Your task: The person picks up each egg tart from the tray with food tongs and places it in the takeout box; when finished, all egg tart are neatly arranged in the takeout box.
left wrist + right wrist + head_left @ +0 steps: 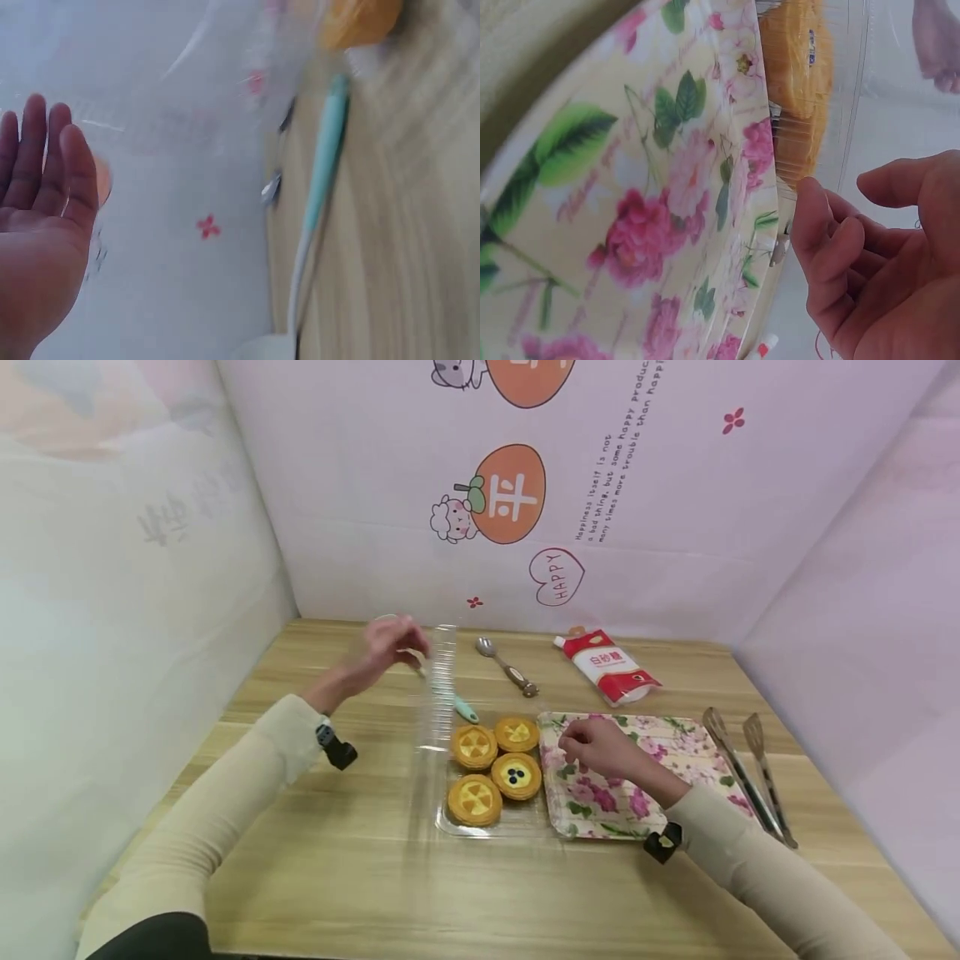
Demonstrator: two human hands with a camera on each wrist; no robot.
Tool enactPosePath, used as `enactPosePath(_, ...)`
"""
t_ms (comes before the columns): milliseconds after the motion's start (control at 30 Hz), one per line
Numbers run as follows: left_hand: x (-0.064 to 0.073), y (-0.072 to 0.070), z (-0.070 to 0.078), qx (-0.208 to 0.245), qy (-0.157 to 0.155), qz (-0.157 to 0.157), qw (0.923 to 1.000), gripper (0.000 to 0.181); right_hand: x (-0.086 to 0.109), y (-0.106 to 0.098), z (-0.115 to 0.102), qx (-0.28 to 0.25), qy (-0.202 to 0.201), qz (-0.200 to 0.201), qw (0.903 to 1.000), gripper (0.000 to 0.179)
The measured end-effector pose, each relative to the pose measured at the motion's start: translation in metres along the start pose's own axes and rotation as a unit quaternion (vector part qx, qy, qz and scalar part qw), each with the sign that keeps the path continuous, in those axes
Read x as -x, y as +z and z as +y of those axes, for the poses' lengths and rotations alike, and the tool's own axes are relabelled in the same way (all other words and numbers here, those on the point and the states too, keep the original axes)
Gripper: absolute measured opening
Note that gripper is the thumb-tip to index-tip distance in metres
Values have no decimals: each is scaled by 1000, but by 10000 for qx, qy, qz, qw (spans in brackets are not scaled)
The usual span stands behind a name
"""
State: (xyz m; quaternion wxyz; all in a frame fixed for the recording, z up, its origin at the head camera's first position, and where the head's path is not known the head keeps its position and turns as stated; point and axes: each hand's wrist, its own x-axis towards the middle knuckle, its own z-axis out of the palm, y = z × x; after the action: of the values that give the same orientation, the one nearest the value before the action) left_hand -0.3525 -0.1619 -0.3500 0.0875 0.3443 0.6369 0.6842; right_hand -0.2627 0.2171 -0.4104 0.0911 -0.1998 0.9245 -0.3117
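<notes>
Several egg tarts [474, 800], one topped with dark berries, sit in a clear plastic box [491, 832]. Its transparent lid [441, 693] stands raised on the left side. Beside that lid is my left hand [390, 647]; in the left wrist view its fingers [34, 150] are extended, with nothing in the palm. My right hand [600, 745] hovers over the left part of a flowered tray [675, 760]. Its fingers are loosely bent, thumb apart from them, and hold nothing in the right wrist view, where the tarts [799, 82] show behind the fingertips.
Behind the box lies a white utensil with a mint handle [326, 150], partly seen through the lid. Farther back are a spoon [510, 668] with a brown handle and a red-and-white sugar pouch [607, 667]. Metal tongs [742, 768] lie right of the tray.
</notes>
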Motion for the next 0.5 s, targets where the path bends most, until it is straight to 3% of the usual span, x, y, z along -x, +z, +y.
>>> enactPosePath(67,-5,15,-12,-867,20,-350,9956,35,-3,-1,-1,21,-77,55,10000,24)
enactPosePath(100,-7,21,-19,-1365,44,-509,9893,33,-5,-1,-2,-3,-84,99,9999,25)
enactPosePath(233,-8,40,-46,-2821,106,-859,9555,26,-16,-1,-2,-341,220,245,9989,27)
enactPosePath(300,-7,46,-57,-3159,135,-857,9448,25,-24,0,-1,-709,507,238,9959,29)
enactPosePath(367,-7,51,-64,-3316,151,-781,9401,24,-32,1,2,-1097,855,218,9900,32)
enactPosePath(500,-10,56,-69,-3302,320,-654,9411,23,-49,2,7,-1930,1443,325,9700,40)
